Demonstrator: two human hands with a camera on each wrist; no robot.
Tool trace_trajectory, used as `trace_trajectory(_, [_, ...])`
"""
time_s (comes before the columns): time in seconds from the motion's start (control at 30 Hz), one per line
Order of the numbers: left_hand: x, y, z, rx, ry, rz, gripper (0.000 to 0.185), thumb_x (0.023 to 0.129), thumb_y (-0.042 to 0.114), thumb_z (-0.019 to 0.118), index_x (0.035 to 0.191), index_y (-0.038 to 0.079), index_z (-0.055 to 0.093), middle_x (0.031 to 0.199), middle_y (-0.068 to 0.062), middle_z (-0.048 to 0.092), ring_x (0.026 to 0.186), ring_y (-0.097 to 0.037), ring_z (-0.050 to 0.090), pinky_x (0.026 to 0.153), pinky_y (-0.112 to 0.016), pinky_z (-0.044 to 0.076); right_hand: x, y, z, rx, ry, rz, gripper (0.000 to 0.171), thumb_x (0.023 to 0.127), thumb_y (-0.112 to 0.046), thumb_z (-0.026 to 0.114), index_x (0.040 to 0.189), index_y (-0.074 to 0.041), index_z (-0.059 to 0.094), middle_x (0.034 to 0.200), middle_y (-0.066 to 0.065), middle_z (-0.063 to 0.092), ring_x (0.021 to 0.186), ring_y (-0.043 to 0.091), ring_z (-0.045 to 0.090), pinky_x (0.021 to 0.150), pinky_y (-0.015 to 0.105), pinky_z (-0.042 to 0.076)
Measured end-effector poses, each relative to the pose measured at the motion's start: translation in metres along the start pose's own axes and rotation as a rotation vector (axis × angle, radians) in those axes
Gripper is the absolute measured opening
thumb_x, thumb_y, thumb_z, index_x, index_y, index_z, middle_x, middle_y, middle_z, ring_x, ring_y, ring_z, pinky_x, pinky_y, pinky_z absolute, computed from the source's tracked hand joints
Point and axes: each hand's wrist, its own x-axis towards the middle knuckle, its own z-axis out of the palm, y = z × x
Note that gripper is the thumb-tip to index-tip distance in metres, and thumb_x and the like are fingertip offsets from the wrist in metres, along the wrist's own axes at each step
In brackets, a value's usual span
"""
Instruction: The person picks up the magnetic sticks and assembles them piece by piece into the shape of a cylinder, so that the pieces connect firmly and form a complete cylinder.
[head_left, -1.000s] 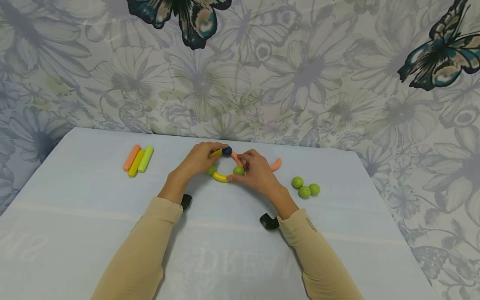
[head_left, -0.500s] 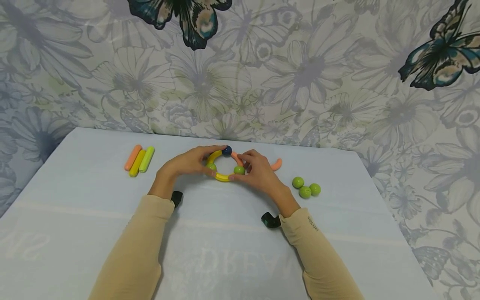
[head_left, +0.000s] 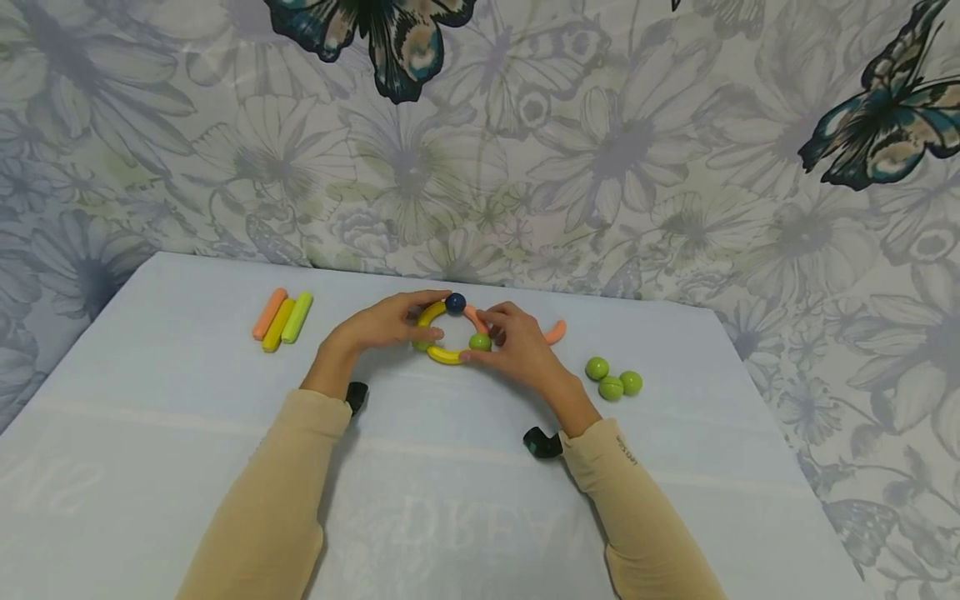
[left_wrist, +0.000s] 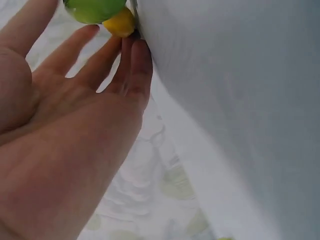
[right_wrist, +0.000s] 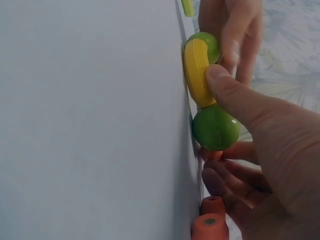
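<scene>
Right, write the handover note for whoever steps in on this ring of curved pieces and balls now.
Left hand: fingers straight, touching the ring's left side.
Right hand: pinching the lower yellow curved piece beside a green ball.
Done: two yellow arcs, two green balls and the dark blue ball are joined; an orange arc sits at the upper right.
Left: whether the ring is closed there is hidden.
Spare: another orange curve, three green balls, three straight sticks.
</scene>
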Motion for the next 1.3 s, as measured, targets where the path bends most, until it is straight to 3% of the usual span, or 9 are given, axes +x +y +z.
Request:
trace_trajectory(0.13, [0.007, 0.005, 0.008, 0.164, 0.04, 0.008, 0.06, 0.107, 0.021, 0.063, 0.161, 0.005, 0.041, 0.149, -0.027, 0.056, 0.137, -0.046, 0.05, 0.117, -0.06, 0.037, -0.001, 0.002, 0.002, 0.001, -0.004, -0.007, 0.076, 0.083, -0.042, 0.091, 0.142, -0.002, 0.065, 0.128, 0.01, 0.064, 0.096, 0.019, 0.068, 0.083, 0.032, 0.058])
trace_trajectory(0.17, [0.009, 0.006, 0.009, 0.194, 0.049, -0.004, 0.059, 0.107, 0.02, 0.063, 0.161, 0.007, 0.041, 0.158, -0.025, 0.048, 0.145, -0.046, 0.044, 0.121, -0.062, 0.032, -0.001, 0.002, 0.002, 0.003, -0.004, -0.009, 0.076, 0.083, -0.042, 0.091, 0.142, -0.002, 0.065, 0.128, 0.01, 0.064, 0.096, 0.019, 0.068, 0.084, 0.033, 0.058])
trace_trajectory(0.23, [0.011, 0.009, 0.011, 0.227, 0.059, -0.049, 0.059, 0.107, 0.018, 0.063, 0.162, 0.01, 0.042, 0.159, -0.023, 0.049, 0.143, -0.046, 0.044, 0.12, -0.062, 0.033, 0.0, 0.002, 0.001, 0.004, -0.006, -0.008, 0.076, 0.083, -0.042, 0.091, 0.142, -0.002, 0.065, 0.128, 0.01, 0.064, 0.098, 0.02, 0.068, 0.085, 0.034, 0.058])
trace_trajectory(0.47, [0.01, 0.014, 0.01, 0.225, 0.089, -0.1, 0.058, 0.106, 0.014, 0.064, 0.16, 0.01, 0.045, 0.154, -0.023, 0.055, 0.136, -0.043, 0.053, 0.115, -0.06, 0.042, 0.0, 0.0, 0.0, -0.003, -0.023, 0.025, 0.076, 0.083, -0.044, 0.09, 0.142, -0.003, 0.065, 0.13, 0.01, 0.064, 0.102, 0.021, 0.068, 0.089, 0.036, 0.057])
trace_trajectory(0.57, [0.008, 0.015, 0.006, 0.222, 0.173, -0.129, 0.05, 0.105, 0.013, 0.064, 0.154, 0.005, 0.053, 0.146, -0.023, 0.061, 0.134, -0.041, 0.057, 0.112, -0.057, 0.046, 0.001, 0.0, -0.001, 0.0, -0.017, 0.022, 0.075, 0.083, -0.044, 0.091, 0.141, -0.003, 0.066, 0.13, 0.009, 0.064, 0.102, 0.02, 0.067, 0.089, 0.036, 0.057])
trace_trajectory(0.73, [0.008, 0.018, 0.007, 0.249, 0.292, -0.19, 0.027, 0.104, 0.01, 0.063, 0.127, -0.001, 0.073, 0.121, -0.019, 0.074, 0.113, -0.034, 0.066, 0.098, -0.048, 0.053, 0.0, 0.003, 0.001, 0.008, 0.001, 0.003, 0.074, 0.083, -0.043, 0.091, 0.14, -0.003, 0.066, 0.128, 0.01, 0.065, 0.101, 0.021, 0.068, 0.089, 0.035, 0.057])
trace_trajectory(0.9, [0.008, 0.02, 0.005, 0.25, 0.28, -0.204, 0.024, 0.104, 0.011, 0.063, 0.121, -0.001, 0.076, 0.116, -0.017, 0.074, 0.108, -0.032, 0.065, 0.094, -0.046, 0.053, 0.0, 0.003, 0.001, 0.01, 0.002, 0.007, 0.074, 0.082, -0.042, 0.091, 0.14, -0.003, 0.066, 0.128, 0.01, 0.065, 0.101, 0.022, 0.069, 0.089, 0.036, 0.058])
trace_trajectory(1.03, [-0.004, 0.018, -0.01, 0.237, 0.304, -0.237, 0.028, 0.105, 0.015, 0.063, 0.126, 0.0, 0.073, 0.123, -0.018, 0.071, 0.115, -0.035, 0.061, 0.098, -0.05, 0.05, -0.001, 0.002, 0.001, 0.014, -0.012, 0.023, 0.074, 0.082, -0.042, 0.091, 0.141, -0.004, 0.066, 0.128, 0.009, 0.064, 0.102, 0.021, 0.068, 0.091, 0.036, 0.057])
trace_trajectory(1.3, [-0.056, 0.0, -0.063, 0.277, 0.514, -0.347, 0.028, 0.104, 0.014, 0.063, 0.122, -0.006, 0.071, 0.118, -0.029, 0.069, 0.108, -0.044, 0.06, 0.09, -0.056, 0.05, -0.001, 0.002, 0.0, 0.021, -0.014, 0.018, 0.075, 0.083, -0.042, 0.091, 0.143, -0.006, 0.064, 0.13, 0.008, 0.065, 0.106, 0.021, 0.069, 0.094, 0.038, 0.056])
